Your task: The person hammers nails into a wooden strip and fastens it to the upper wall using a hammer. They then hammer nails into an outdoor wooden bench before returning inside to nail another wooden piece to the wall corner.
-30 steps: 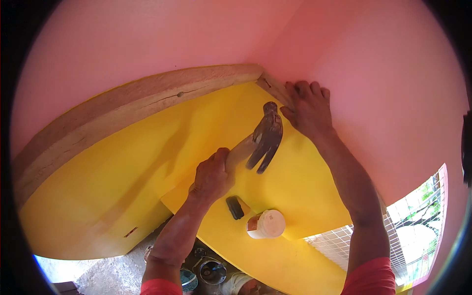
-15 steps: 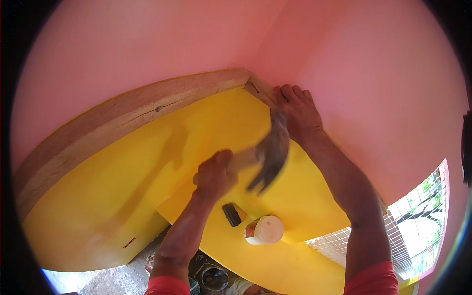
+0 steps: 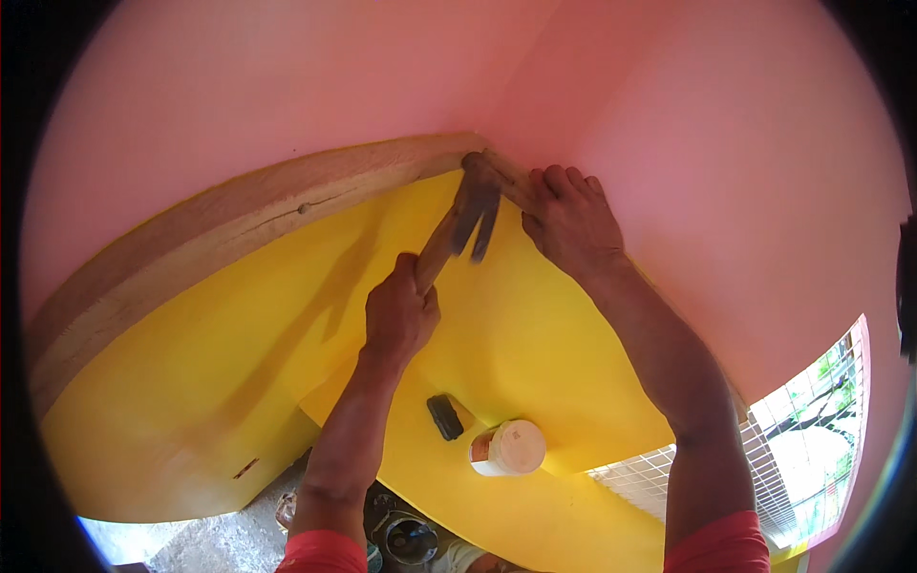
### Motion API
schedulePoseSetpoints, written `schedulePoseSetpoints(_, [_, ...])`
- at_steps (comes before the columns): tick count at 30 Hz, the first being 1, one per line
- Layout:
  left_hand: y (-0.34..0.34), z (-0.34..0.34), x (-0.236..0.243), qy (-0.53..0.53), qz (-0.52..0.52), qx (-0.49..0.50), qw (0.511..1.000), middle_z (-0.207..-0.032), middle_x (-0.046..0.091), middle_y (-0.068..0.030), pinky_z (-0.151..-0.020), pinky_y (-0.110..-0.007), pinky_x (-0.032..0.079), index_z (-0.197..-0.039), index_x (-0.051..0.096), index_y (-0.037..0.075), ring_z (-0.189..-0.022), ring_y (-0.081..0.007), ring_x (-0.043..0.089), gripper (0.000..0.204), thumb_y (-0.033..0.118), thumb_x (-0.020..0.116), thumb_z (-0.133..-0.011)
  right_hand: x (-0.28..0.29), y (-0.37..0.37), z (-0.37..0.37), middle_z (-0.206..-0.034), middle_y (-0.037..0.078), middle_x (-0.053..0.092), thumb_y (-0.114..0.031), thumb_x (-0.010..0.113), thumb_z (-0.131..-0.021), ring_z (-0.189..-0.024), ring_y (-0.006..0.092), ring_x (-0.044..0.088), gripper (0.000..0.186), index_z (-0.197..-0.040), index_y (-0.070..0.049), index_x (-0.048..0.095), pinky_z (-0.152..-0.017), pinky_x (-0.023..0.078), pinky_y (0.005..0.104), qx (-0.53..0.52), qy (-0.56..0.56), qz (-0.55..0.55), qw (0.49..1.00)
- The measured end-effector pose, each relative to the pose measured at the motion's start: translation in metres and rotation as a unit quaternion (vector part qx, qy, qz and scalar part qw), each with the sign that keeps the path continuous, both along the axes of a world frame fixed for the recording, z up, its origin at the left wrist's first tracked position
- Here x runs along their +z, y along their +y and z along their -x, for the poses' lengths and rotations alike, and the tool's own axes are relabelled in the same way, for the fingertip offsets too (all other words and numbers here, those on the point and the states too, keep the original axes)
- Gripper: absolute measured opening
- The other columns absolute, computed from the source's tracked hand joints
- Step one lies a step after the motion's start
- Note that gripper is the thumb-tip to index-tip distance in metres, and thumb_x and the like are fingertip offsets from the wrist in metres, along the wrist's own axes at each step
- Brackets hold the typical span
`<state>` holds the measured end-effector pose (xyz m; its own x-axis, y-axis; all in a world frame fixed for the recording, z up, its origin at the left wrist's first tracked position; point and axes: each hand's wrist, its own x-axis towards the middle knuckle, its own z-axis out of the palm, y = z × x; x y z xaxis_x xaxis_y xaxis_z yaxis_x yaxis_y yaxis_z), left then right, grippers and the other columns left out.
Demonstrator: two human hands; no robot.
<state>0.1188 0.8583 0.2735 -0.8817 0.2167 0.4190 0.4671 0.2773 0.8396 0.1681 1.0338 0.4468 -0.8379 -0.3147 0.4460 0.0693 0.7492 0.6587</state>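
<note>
The person's left hand (image 3: 401, 315) is wrapped tight around the wooden handle of a claw hammer (image 3: 465, 215), all the fingers curled shut on it, and the dark metal head sits right up in the corner where the wooden trim strip (image 3: 258, 215) meets the pink wall (image 3: 287, 86). The hammer's head is a bit blurred, so whether it is actually touching the wood or just off it is hard to say from here. The right hand (image 3: 571, 218) lies flat against that same corner just beside the hammer head, fingers together and pressed toward the end of the trim, their tips at the join; it may be pinching something small there, but nothing shows between them. Below both hands spreads a yellow board (image 3: 191, 382), and a second yellow surface juts out lower down. On that lower surface, near the left forearm, a small black block (image 3: 444, 416) lies next to a white round container (image 3: 508, 447) with a pale lid, tipped on its side. Further down, between the two red sleeves, some round metal tins (image 3: 411, 540) sit on the grey floor. At the right edge a wire grille (image 3: 812, 449) covers a bright opening.
</note>
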Motion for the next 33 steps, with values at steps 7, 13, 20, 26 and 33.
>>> schedulePoseSetpoints(7, [-0.011, -0.045, -0.038, 0.109, -0.069, -0.069, 0.989, -0.082, 0.065, -0.0153, -0.065, -0.047, 0.053, -0.094, 0.056, 0.008, -0.075, -0.0402, 0.064, 0.020, 0.008, 0.065, -0.076, 0.002, -0.001, -0.005, -0.102, 0.006, 0.054, -0.026, 0.071, -0.076, -0.098, 0.0226, 0.055, 0.044, -0.113, -0.006, 0.057, -0.087, 0.040, 0.0397, 0.006, 0.009, -0.001, 1.000])
schedulePoseSetpoints(13, [-0.030, -0.075, -0.050, 0.000, -0.022, -0.083, 0.996, -0.074, 0.062, -0.0207, -0.058, -0.049, 0.050, -0.094, 0.052, 0.007, -0.070, -0.0437, 0.063, 0.016, 0.011, 0.063, -0.082, 0.006, -0.012, -0.006, -0.099, 0.003, 0.058, -0.034, 0.071, -0.078, -0.096, 0.0209, 0.055, 0.037, -0.108, -0.013, 0.062, -0.090, 0.036, 0.0439, 0.019, 0.043, 0.011, 0.999])
schedulePoseSetpoints(20, [-0.102, -0.150, -0.099, -0.106, 0.046, -0.142, 0.983, -0.069, 0.061, -0.0233, -0.060, -0.050, 0.050, -0.095, 0.052, 0.005, -0.068, -0.0453, 0.062, 0.019, 0.014, 0.064, -0.082, 0.017, -0.013, 0.025, -0.090, 0.002, 0.064, -0.027, 0.060, -0.086, -0.089, 0.0186, 0.061, 0.017, -0.090, -0.013, 0.067, -0.089, 0.038, 0.0397, -0.014, 0.015, 0.050, 0.999])
schedulePoseSetpoints(26, [-0.137, -0.170, -0.119, -0.114, 0.079, -0.152, 0.979, -0.070, 0.061, -0.0233, -0.061, -0.051, 0.050, -0.097, 0.055, 0.005, -0.070, -0.0453, 0.062, 0.018, 0.013, 0.062, -0.082, 0.002, -0.021, 0.031, -0.080, 0.006, 0.066, -0.020, 0.059, -0.084, -0.076, 0.0232, 0.064, 0.011, -0.080, -0.012, 0.066, -0.077, 0.044, 0.0405, 0.063, 0.064, 0.012, 0.996])
schedulePoseSetpoints(33, [-0.196, -0.210, -0.143, -0.359, 0.069, -0.147, 0.919, -0.077, 0.066, -0.0210, -0.062, -0.043, 0.051, -0.100, 0.059, 0.001, -0.072, -0.0368, 0.067, 0.031, 0.019, 0.069, -0.077, -0.010, -0.039, 0.010, -0.086, 0.005, 0.069, -0.018, 0.067, -0.080, -0.072, 0.0228, 0.066, 0.012, -0.088, -0.010, 0.068, -0.065, 0.053, 0.0372, 0.216, 0.078, 0.040, 0.972])
